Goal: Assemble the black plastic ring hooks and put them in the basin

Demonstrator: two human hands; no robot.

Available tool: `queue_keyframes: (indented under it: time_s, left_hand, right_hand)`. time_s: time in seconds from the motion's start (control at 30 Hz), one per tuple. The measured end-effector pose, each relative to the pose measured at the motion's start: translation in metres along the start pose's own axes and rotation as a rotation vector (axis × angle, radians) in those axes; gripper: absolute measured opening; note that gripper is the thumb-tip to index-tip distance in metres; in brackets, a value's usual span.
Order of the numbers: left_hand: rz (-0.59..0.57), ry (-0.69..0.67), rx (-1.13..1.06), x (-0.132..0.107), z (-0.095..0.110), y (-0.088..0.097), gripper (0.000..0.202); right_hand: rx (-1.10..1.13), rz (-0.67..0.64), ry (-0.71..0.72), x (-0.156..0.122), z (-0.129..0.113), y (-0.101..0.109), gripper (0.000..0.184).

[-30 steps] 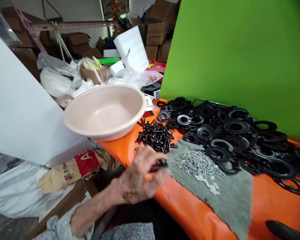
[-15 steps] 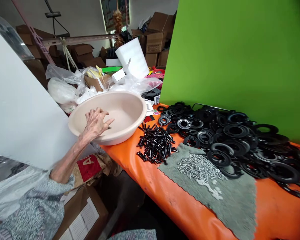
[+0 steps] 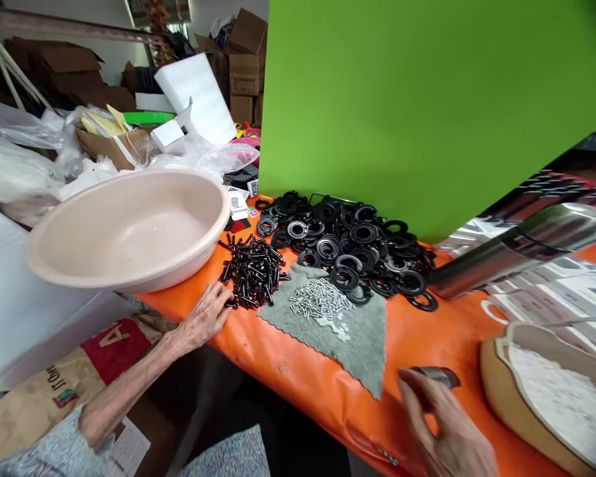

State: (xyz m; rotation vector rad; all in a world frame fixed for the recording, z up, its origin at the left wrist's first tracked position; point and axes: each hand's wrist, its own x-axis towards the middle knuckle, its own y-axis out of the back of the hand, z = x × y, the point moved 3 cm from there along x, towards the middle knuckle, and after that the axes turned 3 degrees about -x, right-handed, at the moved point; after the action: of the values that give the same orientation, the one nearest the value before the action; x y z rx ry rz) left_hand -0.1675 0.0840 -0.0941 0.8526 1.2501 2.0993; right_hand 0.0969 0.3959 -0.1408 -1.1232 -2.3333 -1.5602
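My left hand (image 3: 209,313) is at the near left edge of a pile of small black rod-shaped parts (image 3: 258,271). Its fingers are drawn together against a part there; the fingertips are partly hidden. At the lower right, my right hand (image 3: 444,424) is slightly blurred, thumb and forefinger apart with orange cover showing between them. Just beyond it lies a dark grey curved piece (image 3: 437,377). Small silver pins (image 3: 320,298) lie heaped on a grey-green cloth (image 3: 360,348), with white lumps (image 3: 338,327) at their near side. Black rings (image 3: 362,233) are piled behind.
A pale oval basin (image 3: 129,225) stands at the left. A tan bowl (image 3: 496,371) with white contents (image 3: 561,397) is at the right, near a metal flask (image 3: 516,252). A green panel (image 3: 402,99) rises behind the orange-covered table (image 3: 288,361).
My left hand has moved from above the basin to the black parts, its spread fingers now together. The view has swung right, bringing my right hand, the flask and the bowl into sight.
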Motion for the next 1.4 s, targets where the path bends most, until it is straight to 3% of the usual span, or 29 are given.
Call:
queue_keyframes:
  time_s: [0.17,0.37,0.53,0.7,0.83,0.9,1.13,1.4]
  left_hand:
    - [-0.006,0.087,-0.089,-0.007,0.008,0.008,0.012]
    - [0.102,0.246,-0.287,-0.016,0.043,0.018,0.016]
    - [0.04,0.466,-0.763,-0.024,0.077,0.009,0.02]
    - [0.01,0.592,-1.154,-0.026,0.102,0.003,0.035]
    - [-0.019,0.688,-1.409,-0.026,0.117,0.001,0.049]
    - [-0.022,0.737,-1.496,-0.026,0.123,0.001,0.052]
    - [-0.073,0.796,-1.617,-0.029,0.132,-0.002,0.048]
    - [-0.102,0.686,-1.401,-0.037,0.141,-0.004,0.054]
  right_hand:
    - [0.052,-0.1,0.073,0.041,-0.036,-0.045,0.036]
    - [0.073,-0.174,0.015,0.056,-0.038,-0.058,0.034]
    - [0.117,-0.167,-0.103,0.058,-0.041,-0.048,0.034]
    - [0.188,-0.165,-0.333,0.055,-0.06,-0.017,0.032]
    - [0.334,-0.261,-0.548,0.043,-0.079,-0.005,0.043]
    - [0.462,-0.309,-0.575,0.036,-0.088,-0.005,0.043]
    - [0.803,-0.397,-0.541,0.018,-0.121,-0.004,0.028]
    - [0.961,-0.329,-0.467,0.016,-0.158,-0.005,0.027]
